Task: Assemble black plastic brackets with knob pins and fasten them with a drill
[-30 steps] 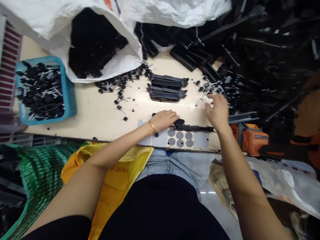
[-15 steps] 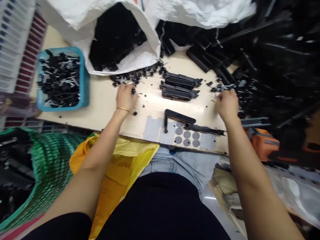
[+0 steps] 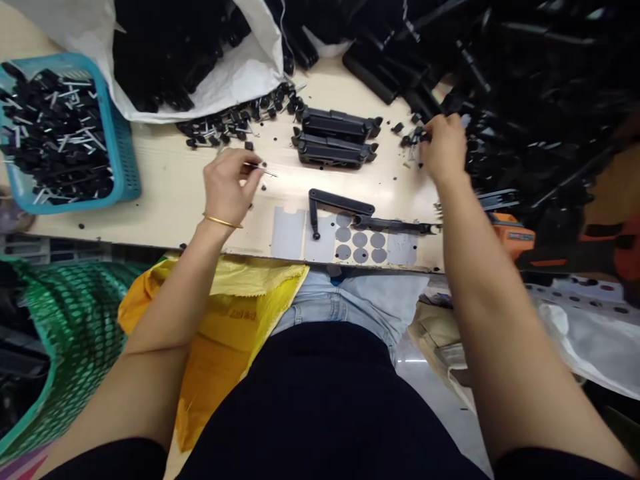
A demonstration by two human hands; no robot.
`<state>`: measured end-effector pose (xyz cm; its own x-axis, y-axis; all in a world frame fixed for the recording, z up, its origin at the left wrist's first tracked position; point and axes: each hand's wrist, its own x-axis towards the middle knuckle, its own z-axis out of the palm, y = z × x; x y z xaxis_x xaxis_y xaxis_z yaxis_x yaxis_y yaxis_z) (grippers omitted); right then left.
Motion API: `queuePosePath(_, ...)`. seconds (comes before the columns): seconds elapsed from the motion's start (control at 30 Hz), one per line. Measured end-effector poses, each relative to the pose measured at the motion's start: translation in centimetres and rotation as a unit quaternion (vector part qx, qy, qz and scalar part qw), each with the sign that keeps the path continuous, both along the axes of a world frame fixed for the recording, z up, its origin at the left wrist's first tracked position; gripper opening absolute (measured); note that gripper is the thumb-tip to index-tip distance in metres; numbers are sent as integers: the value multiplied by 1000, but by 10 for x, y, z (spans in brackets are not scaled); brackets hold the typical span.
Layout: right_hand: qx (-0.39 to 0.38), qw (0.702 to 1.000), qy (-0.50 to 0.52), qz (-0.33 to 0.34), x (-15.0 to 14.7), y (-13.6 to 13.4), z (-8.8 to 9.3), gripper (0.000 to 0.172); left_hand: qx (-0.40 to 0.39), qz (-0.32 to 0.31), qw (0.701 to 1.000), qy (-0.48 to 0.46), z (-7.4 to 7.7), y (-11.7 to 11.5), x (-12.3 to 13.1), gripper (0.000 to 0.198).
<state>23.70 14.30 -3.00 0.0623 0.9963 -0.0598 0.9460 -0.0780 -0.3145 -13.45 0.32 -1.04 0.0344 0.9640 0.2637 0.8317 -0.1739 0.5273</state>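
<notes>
My left hand is closed in a pinch above the table. A thin metal screw sticks out from between its thumb and fingers. My right hand has its fingers bent down at a small heap of black-headed screws; the fingertips are partly hidden, so what they grip does not show. Between the hands lie two folded black plastic brackets, side by side. Closer to me, a jointed black arm rests unfolded across grey patches on the tabletop.
At left stands a blue basket full of black-headed screws. More loose screws lie before a white sack. Black parts are heaped at right, near an orange power tool. A yellow bag hangs below the table edge.
The whole view has shifted. My left hand has turned, and the screw in its pinch now shows. My right hand has moved slightly farther over the small heap of screws.
</notes>
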Motion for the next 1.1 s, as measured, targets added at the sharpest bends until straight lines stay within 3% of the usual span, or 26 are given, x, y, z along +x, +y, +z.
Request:
queuePosePath(0.1, 8, 1000, -8, 20, 0, 0, 10, 18, -33, -56, 998, -22, 14, -9, 28, 15)
queuePosePath(0.2, 84, 995, 44, 26, 0, -13, 15, 19, -55, -80, 995, -17, 9, -3, 48, 16)
queuePosePath(0.3, 138, 969, 203, -5, -9, -40, 18, 21, -62, -94, 994, 0, -3, 8, 55, 17)
queuePosePath(0.4, 118, 923, 366, 9, -23, -79, 17, 20, -69, -116, 991, 26, -10, 13, 59, 18)
queuePosePath(0.47, 87, 911, 403, 35, -32, -105, 12, 17, -66, -126, 989, 42, -10, 12, 64, 19)
queuePosePath(0.6, 71, 919, 382, 63, -42, -138, -8, 23, -50, -137, 988, 55, -7, 4, 73, 23)
queuePosePath(0.73, 88, 932, 345, 63, -43, -145, -21, 27, -44, -156, 985, 62, -7, 3, 69, 23)
queuePosePath(0.87, 121, 953, 268, 75, -47, -150, -8, 23, -49, -171, 982, 60, -9, 7, 61, 21)
queuePosePath(1.0, 114, 958, 196, 176, -51, -155, 10, 22, -61, -168, 982, 60, -7, 8, 62, 21)
queuePosePath(1.1, 118, 961, 185, 166, -50, -157, 9, 23, -62, -162, 983, 67, -5, 8, 63, 21)
